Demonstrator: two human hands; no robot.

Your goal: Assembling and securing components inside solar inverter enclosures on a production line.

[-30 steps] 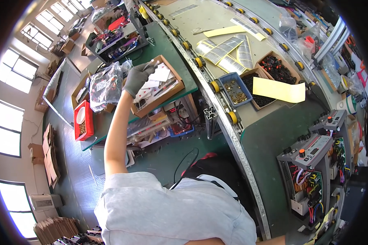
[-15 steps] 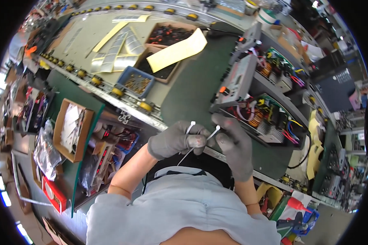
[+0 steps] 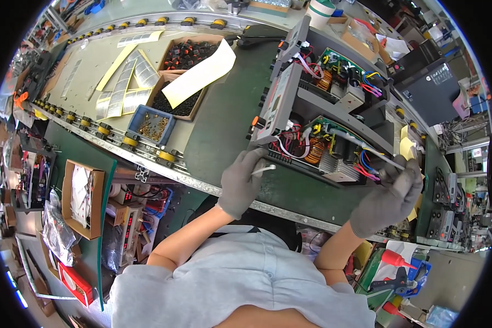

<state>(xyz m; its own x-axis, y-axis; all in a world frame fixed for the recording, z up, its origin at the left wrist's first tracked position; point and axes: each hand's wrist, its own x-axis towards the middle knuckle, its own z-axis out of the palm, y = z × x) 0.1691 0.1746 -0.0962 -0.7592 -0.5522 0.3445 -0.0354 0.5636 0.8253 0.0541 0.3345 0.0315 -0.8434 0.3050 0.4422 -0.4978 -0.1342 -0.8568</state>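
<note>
Both my hands wear grey gloves. My left hand (image 3: 240,183) is closed, with a white cable tie (image 3: 265,169) sticking out between its fingers. Its fingertips are at the lower front corner of the nearer open device (image 3: 279,109); whether they touch it I cannot tell. My right hand (image 3: 388,199) pinches one end of another pale cable tie (image 3: 381,157), which stretches leftward over the device's inside. Below that strip lie a copper coil (image 3: 315,150), a finned metal heat sink (image 3: 338,168) and pink and blue wires (image 3: 367,165).
A second open device (image 3: 344,71) stands right behind the first. To the left are a blue bin of brass parts (image 3: 151,126), cardboard boxes of black parts (image 3: 188,56) and yellow-backed label sheets (image 3: 202,74). Roller rails (image 3: 164,155) edge the bench. A red-capped bottle (image 3: 394,258) is at lower right.
My hands have moved apart from in front of my body. The left went up to the device's front corner, the right out to its right end with a cable tie. The whole view has shifted.
</note>
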